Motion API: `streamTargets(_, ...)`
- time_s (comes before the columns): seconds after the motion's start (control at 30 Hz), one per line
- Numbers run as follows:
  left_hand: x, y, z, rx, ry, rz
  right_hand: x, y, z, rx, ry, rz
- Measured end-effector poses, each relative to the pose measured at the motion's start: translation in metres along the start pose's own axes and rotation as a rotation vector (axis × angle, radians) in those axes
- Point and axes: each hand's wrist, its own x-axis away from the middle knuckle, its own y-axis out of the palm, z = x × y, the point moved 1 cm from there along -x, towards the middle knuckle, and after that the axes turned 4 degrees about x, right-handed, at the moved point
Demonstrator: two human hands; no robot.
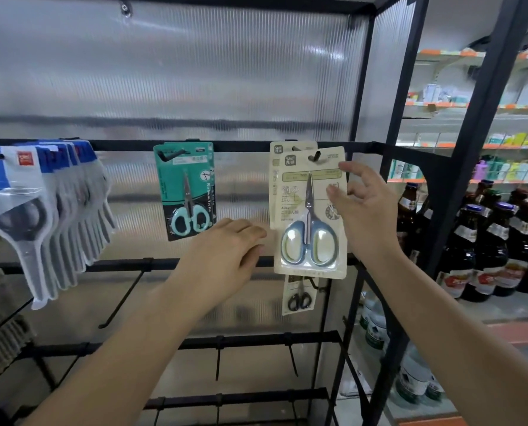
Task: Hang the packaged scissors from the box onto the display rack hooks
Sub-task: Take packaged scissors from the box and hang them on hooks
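Note:
A cream card holding blue-handled scissors [310,216] hangs from a hook [316,156] on the rack's upper bar [244,146]. A second cream card [282,149] hangs just behind it. My right hand [365,210] is at the front card's right edge, thumb lying on its face and index fingertip at its top right corner, fingers spread. My left hand [226,256] hovers by the card's lower left corner with loosely bent fingers and holds nothing. The box is out of view.
A teal scissors pack [184,192] hangs mid-bar, and several blue-topped clear packs [41,210] hang at the left. A small pack of black scissors [299,295] hangs below. Bare hooks [121,299] jut from the lower bars. Dark bottles [487,241] stand on shelves at the right.

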Motion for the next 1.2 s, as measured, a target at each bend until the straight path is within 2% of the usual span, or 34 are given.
streamTargets(0.1, -0.001, -0.006, 0.000, 0.014, -0.062, -0.016, -0.019, 0.013, 0.005, 0.088, 0.044, -0.045)
streamTargets(0.23, -0.002, -0.014, -0.003, 0.030, -0.120, 0.004, -0.051, 0.034, 0.009, 0.252, 0.145, -0.212)
streamTargets(0.47, 0.005, -0.023, -0.010, 0.047, -0.179, 0.021, -0.064, 0.053, 0.019, 0.485, 0.187, -0.362)
streamTargets(0.73, 0.041, -0.018, -0.032, 0.032, -0.172, -0.001, -0.004, 0.052, 0.010, 0.545, 0.062, -0.383)
streamTargets(0.97, 0.093, -0.016, -0.057, 0.017, -0.148, -0.036, 0.067, 0.082, -0.001, 0.572, 0.109, -0.594)
streamTargets(1.03, 0.112, -0.018, -0.066, 0.079, -0.198, -0.062, 0.087, 0.098, -0.002, 0.531, 0.136, -0.657)
streamTargets(1.1, 0.134, -0.020, -0.080, 0.108, -0.264, -0.098, 0.105, 0.117, -0.002, 0.503, 0.194, -0.732)
streamTargets(1.2, 0.170, -0.022, -0.108, 0.088, -0.261, -0.226, 0.134, 0.149, -0.006, 0.479, 0.265, -0.827)
